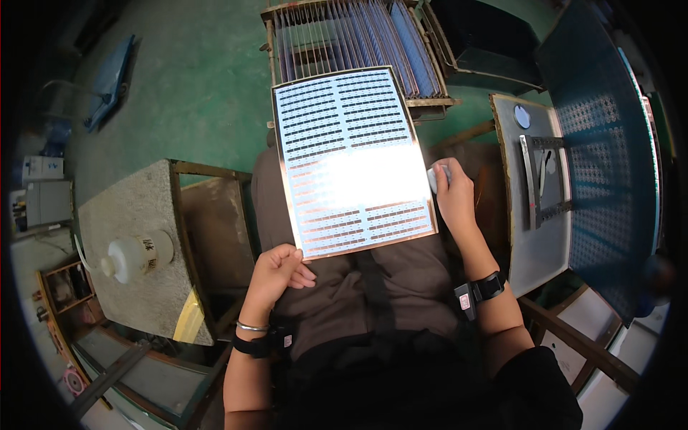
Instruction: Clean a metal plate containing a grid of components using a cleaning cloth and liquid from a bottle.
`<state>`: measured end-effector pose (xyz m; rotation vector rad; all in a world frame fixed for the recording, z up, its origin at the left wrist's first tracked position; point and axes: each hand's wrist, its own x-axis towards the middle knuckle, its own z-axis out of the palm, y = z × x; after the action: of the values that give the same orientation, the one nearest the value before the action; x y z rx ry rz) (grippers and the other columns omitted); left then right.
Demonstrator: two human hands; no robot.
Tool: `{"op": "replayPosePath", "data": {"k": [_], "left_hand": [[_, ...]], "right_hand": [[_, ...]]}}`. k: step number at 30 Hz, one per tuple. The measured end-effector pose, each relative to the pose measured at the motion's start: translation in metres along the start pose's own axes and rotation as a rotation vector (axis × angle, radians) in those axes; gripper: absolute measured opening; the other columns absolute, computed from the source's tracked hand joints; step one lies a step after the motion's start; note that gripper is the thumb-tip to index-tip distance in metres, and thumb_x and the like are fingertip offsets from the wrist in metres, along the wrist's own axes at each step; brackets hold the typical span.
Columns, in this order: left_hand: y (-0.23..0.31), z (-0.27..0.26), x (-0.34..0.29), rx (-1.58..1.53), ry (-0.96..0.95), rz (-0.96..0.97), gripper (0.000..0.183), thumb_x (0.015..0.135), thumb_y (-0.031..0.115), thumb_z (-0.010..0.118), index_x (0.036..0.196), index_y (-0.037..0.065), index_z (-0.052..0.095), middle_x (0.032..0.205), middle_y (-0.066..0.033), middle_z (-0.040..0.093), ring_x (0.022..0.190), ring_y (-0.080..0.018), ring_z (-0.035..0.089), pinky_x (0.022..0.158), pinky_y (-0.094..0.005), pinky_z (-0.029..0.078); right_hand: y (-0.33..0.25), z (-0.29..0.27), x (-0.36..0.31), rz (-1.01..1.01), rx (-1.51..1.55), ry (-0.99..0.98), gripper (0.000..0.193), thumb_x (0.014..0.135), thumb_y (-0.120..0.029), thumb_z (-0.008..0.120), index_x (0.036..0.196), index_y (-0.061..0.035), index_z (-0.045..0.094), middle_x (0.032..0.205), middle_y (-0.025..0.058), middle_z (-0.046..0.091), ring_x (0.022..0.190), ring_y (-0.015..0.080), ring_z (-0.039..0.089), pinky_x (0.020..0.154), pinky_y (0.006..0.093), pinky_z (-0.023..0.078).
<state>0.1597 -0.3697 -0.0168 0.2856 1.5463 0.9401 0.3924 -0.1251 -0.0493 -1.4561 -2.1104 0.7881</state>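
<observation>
1. A thin shiny sheet [351, 161] with rows of tiny printed strips rests on the person's lap, tipped up so the light hits it.
2. The left hand [276, 271] pinches its bottom corner to keep it steady.
3. The right hand [451, 190] is closed around a small pale pad [434, 178] at the sheet's right edge.
4. A rack of more sheets [358, 36] stands just ahead, and a white bottle [136, 256] lies on the stone table [132, 215] to the left.
</observation>
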Motion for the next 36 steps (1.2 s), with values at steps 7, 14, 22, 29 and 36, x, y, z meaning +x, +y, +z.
{"op": "replayPosePath", "data": {"k": [7,14,22,29,36], "left_hand": [[-0.003,0.003,0.004,0.026,-0.042,0.010,0.024,0.096,0.022,0.050,0.087,0.001,0.059,0.070,-0.0105,0.066,0.060,-0.0144,0.066,0.054,-0.0203,0.051],[0.003,0.000,-0.003,0.015,-0.092,0.017,0.024,0.097,0.023,0.049,0.090,0.002,0.059,0.077,-0.0096,0.068,0.067,-0.0137,0.067,0.061,-0.0203,0.052],[0.021,0.006,-0.025,-0.019,-0.215,0.204,0.027,0.097,0.025,0.049,0.090,0.001,0.058,0.086,-0.0105,0.067,0.082,-0.0167,0.066,0.073,-0.0264,0.053],[0.031,0.012,-0.039,-0.002,-0.245,0.293,0.026,0.096,0.023,0.050,0.097,-0.002,0.060,0.090,-0.0114,0.066,0.086,-0.0178,0.066,0.077,-0.0279,0.052],[0.036,0.010,-0.048,0.019,-0.335,0.366,0.033,0.097,0.028,0.049,0.102,-0.001,0.062,0.091,-0.0084,0.067,0.088,-0.0148,0.064,0.077,-0.0263,0.050]], "right_hand": [[0.003,0.019,0.007,0.230,0.334,-0.110,0.035,0.097,-0.030,0.042,0.089,0.0008,0.057,0.071,0.0093,0.057,0.065,0.0169,0.053,0.064,0.0314,0.044],[-0.007,0.018,-0.002,0.187,0.557,-0.089,0.027,0.098,-0.024,0.044,0.091,-0.0012,0.056,0.072,-0.0007,0.052,0.065,0.0060,0.044,0.060,0.0233,0.040],[-0.006,0.003,0.002,0.196,0.723,-0.114,0.030,0.099,-0.026,0.043,0.092,-0.0007,0.056,0.078,-0.0009,0.055,0.070,0.0034,0.045,0.065,0.0202,0.040],[-0.010,-0.011,0.000,0.191,0.734,-0.131,0.029,0.100,-0.025,0.041,0.091,-0.0016,0.055,0.079,-0.0009,0.056,0.070,0.0036,0.046,0.065,0.0207,0.041],[-0.017,-0.020,-0.005,0.192,0.780,-0.195,0.027,0.101,-0.025,0.039,0.092,-0.0032,0.053,0.080,-0.0016,0.054,0.070,0.0027,0.046,0.066,0.0198,0.041]]}}
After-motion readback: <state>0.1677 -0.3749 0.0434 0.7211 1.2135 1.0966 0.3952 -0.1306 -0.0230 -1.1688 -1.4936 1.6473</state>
